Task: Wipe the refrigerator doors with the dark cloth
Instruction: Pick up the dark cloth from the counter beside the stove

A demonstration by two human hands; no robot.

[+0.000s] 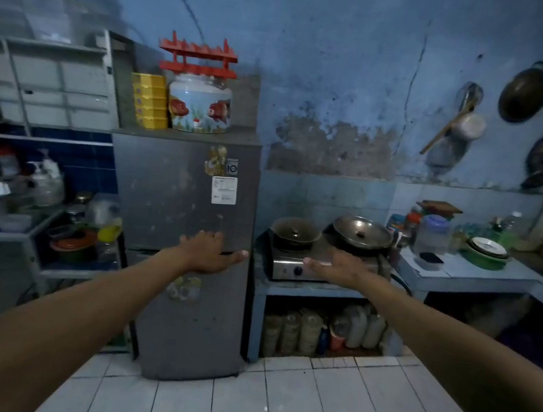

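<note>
A grey two-door refrigerator (173, 206) stands against the blue wall, with stickers on its upper door and a worn sticker on the lower door (178, 328). My left hand (210, 253) is stretched out flat with straight fingers in front of the seam between the two doors. My right hand (341, 267) reaches forward flat and empty in front of the gas stove, to the right of the refrigerator. Neither hand holds anything. I see no dark cloth in this view.
A gas stove (310, 266) with a wok (294, 231) and a lidded pan (361, 233) sits on a low counter right of the refrigerator. A jar (198, 106), yellow boxes (149, 100) and a red rack (198, 58) top the refrigerator. Shelves (30, 139) crowd the left. White floor tiles (305, 411) lie below.
</note>
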